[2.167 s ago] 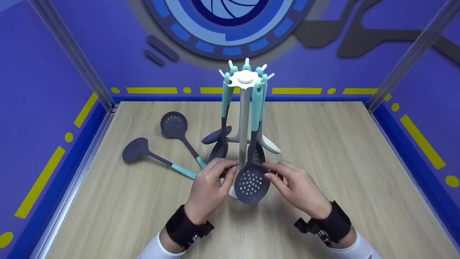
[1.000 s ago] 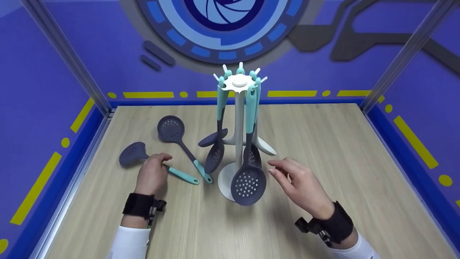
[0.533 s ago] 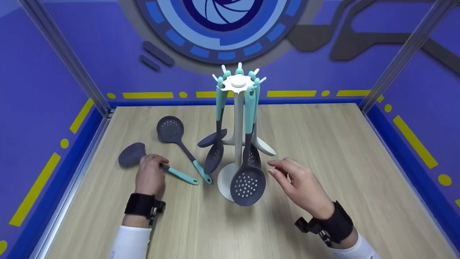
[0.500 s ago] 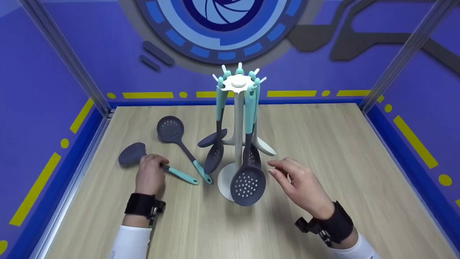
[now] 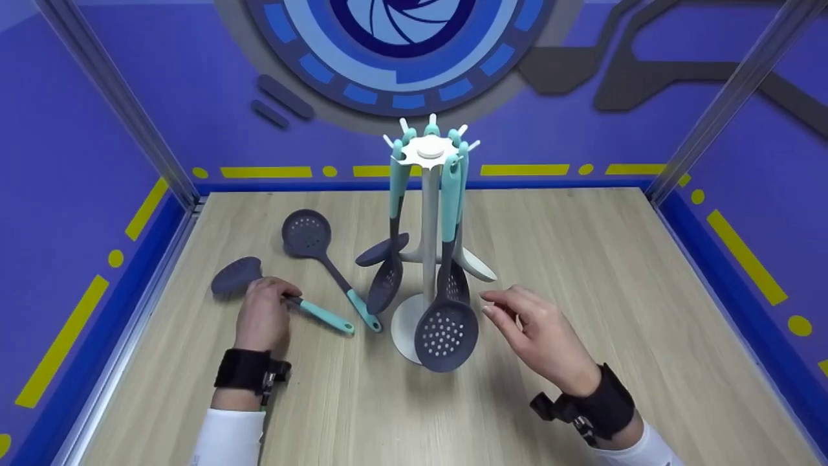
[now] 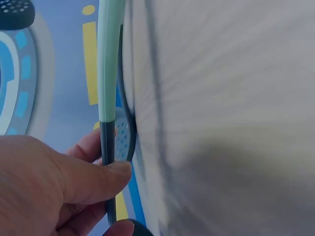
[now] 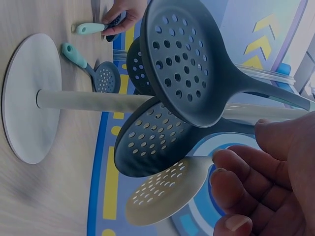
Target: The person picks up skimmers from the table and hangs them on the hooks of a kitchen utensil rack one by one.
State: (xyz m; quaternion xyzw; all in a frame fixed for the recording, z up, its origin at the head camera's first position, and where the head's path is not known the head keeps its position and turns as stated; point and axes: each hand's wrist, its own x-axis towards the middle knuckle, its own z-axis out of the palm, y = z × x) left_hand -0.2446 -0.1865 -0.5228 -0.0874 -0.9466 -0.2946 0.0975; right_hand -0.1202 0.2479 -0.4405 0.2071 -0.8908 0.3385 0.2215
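My left hand (image 5: 262, 314) pinches a dark skimmer (image 5: 234, 275) by its shaft. In the left wrist view, thumb and fingers close on the dark shaft just beyond the teal handle (image 6: 109, 59). A second skimmer (image 5: 307, 233) with a short teal handle lies on the table just right of it. My right hand (image 5: 540, 336) holds nothing, fingers loosely bent. It hovers beside a perforated skimmer (image 5: 446, 334) hanging at the front of a white utensil stand (image 5: 429, 220). In the right wrist view its fingertips are near the pale slotted spoon (image 7: 162, 194).
Several utensils with teal handles hang around the stand, whose round white base (image 5: 404, 330) rests on the wooden table (image 5: 614, 278). Blue printed panels (image 5: 323, 145) enclose the back and sides. A metal post (image 5: 129, 97) rises at the left rear corner.
My left hand has left the hanging skimmer, moved left and taken hold of the lying one, which has since shifted slightly left. The right hand has let go of the hanging skimmer and stays beside it.
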